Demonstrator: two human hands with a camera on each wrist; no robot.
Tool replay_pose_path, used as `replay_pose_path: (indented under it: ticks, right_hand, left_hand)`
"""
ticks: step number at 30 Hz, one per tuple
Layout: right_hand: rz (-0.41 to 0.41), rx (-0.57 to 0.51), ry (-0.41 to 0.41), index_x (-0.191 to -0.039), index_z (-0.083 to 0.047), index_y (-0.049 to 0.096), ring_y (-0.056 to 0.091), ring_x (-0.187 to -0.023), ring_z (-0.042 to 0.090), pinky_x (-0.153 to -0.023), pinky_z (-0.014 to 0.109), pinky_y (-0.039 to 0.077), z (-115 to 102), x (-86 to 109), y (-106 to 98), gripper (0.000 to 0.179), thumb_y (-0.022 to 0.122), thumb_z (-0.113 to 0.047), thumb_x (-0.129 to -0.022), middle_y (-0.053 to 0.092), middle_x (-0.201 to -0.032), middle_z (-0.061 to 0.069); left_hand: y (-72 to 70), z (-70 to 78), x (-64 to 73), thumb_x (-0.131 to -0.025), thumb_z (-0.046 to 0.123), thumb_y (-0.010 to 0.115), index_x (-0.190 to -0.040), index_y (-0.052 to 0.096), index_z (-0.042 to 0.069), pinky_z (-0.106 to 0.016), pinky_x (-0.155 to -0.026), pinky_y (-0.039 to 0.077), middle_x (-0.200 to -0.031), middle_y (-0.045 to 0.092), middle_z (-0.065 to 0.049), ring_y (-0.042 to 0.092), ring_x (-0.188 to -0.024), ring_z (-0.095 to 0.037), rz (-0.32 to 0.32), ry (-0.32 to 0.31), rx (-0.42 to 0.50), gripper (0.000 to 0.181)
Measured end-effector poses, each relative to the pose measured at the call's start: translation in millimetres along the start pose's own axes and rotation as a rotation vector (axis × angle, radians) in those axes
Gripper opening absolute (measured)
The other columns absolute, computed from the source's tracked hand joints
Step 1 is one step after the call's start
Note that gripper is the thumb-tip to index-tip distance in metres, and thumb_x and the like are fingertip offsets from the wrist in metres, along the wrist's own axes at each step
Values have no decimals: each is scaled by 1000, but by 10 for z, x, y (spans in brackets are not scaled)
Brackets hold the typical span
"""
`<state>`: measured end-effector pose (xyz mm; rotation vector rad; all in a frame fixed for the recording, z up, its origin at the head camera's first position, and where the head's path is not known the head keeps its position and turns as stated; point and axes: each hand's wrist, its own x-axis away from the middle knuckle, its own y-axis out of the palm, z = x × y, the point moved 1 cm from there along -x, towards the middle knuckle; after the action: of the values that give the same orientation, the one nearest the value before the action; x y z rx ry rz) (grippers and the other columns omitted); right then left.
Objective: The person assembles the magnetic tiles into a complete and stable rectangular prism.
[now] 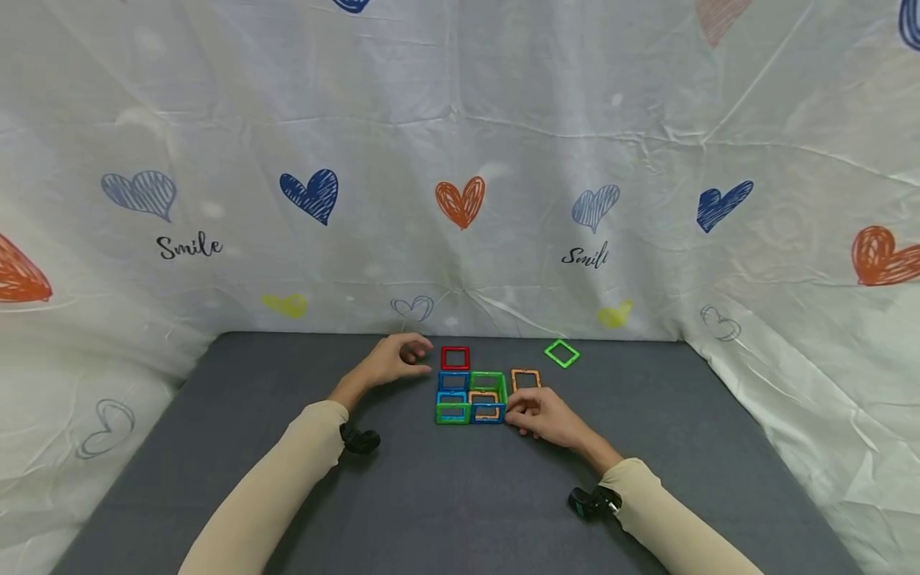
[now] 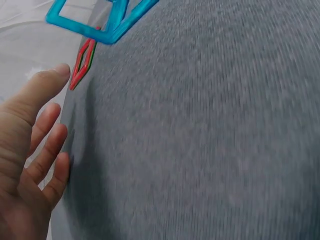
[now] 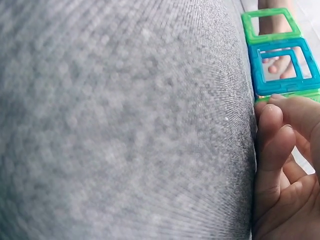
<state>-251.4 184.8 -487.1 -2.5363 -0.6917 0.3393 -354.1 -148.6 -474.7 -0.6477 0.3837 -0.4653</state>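
Note:
A small block of see-through square magnetic tiles stands on the table, with blue tiles (image 1: 453, 382), an orange tile (image 1: 472, 403) and green tiles (image 1: 453, 414). At its right front corner my right hand (image 1: 544, 417) has its fingers curled, thumb and fingertips pinching the edge of a green side tile (image 3: 295, 94). Beside it is an upright blue front tile (image 3: 257, 70). My left hand (image 1: 395, 359) is left of the block with fingers loosely spread, holding nothing. Its thumb points toward a red tile (image 1: 455, 348), which lies flat behind the block.
An orange tile (image 1: 526, 371) lies just beyond my right hand. Farther back, near the table's far edge, is a green tile (image 1: 562, 342) turned cornerwise. The grey table (image 1: 446, 511) ends at a white hanging cloth (image 1: 517, 200) printed with hearts.

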Motion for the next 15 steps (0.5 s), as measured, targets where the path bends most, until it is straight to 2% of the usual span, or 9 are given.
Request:
replay_pose_path:
  ticks: [8,15]
  right_hand:
    - [-1,-3,-18,-104,-3,72,65,-64,21,-50,31,52,6,-8,-2,8,71,-6,-97,71,-85,7]
    - [-1,-6,10,-106,2,71,65,-65,31,-49,31,50,-28,-10,14,10,68,0,-97,71,-87,15]
  left_hand:
    - [120,90,-127,-87,17,84,-129,67,8,-44,-90,52,-115,65,-10,63,-101,-28,-60,-43,-94,46]
    - [193,158,-192,-86,18,85,-132,67,10,-45,-90,51,-115,60,-13,61,-100,-29,-80,-43,-125,50]
